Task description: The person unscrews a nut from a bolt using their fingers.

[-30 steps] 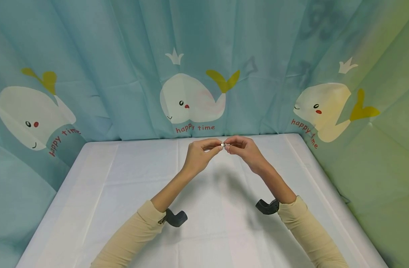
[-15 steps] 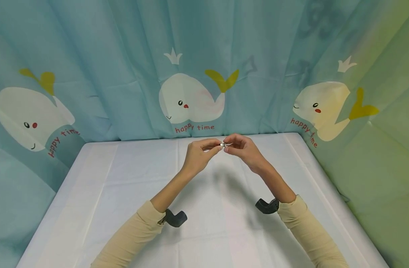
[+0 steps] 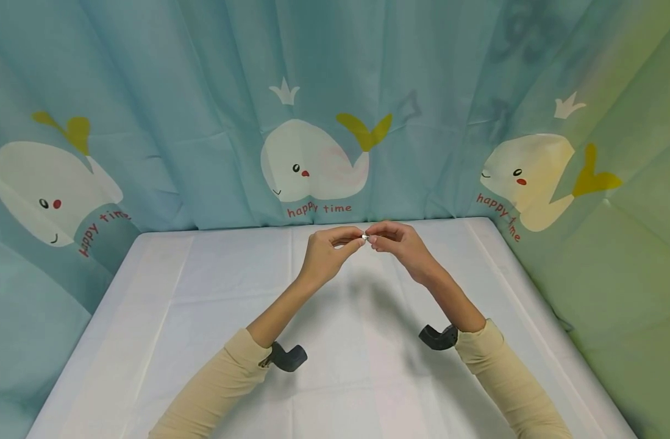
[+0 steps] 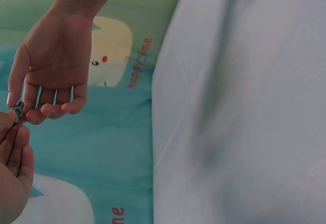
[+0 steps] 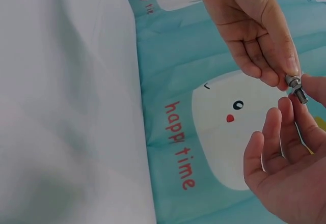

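Head view: our right hand [image 3: 400,242] has closed in on our left hand [image 3: 326,253]; both hands' fingers pinch the small silver metal bolt [image 3: 364,236], above the white surface's [image 3: 164,305] far edge.

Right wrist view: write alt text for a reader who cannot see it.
Two bare hands meet at the right edge, the left hand from above and the right hand from below, pinching a small metal bolt between their fingertips. Behind them hangs a blue curtain printed with a white whale and "happy time", beside a white tablecloth.
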The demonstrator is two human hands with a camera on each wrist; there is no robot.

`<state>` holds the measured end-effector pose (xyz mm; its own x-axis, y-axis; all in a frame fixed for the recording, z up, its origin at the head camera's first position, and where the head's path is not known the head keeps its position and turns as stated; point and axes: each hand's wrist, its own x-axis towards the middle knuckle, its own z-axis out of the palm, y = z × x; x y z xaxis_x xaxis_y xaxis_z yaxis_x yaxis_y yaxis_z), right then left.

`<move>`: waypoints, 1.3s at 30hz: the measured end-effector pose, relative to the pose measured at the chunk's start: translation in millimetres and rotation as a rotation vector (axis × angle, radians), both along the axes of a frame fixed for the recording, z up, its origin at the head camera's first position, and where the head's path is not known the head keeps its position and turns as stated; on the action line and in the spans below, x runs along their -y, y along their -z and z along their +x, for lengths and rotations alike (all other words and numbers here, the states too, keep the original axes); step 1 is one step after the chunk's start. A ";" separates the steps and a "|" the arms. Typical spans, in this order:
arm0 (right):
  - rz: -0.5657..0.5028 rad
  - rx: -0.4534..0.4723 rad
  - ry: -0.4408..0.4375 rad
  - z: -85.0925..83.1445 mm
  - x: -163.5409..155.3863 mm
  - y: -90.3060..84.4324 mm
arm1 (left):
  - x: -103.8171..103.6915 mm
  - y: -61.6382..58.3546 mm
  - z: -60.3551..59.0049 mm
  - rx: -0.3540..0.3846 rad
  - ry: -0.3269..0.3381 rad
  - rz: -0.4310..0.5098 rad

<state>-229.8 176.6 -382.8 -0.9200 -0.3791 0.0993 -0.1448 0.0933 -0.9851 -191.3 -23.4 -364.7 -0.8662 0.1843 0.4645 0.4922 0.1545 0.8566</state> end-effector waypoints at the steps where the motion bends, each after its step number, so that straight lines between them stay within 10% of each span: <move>1: -0.001 -0.004 0.001 -0.1 0.0 0.3 | -0.1 -4.1 3.1 -0.001 0.001 0.000; 13: 0.005 -0.066 -0.019 0.0 -1.3 1.3 | -0.9 26.7 -19.5 0.011 -0.010 0.000; 39: -0.003 -0.024 0.018 -0.7 -4.2 0.6 | -0.8 27.0 -19.4 0.008 0.008 0.003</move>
<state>-230.5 180.8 -383.4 -0.9238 -0.3626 0.1229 -0.1669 0.0927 -0.9816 -210.7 -22.7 -391.7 -0.8682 0.1900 0.4584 0.4869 0.1481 0.8608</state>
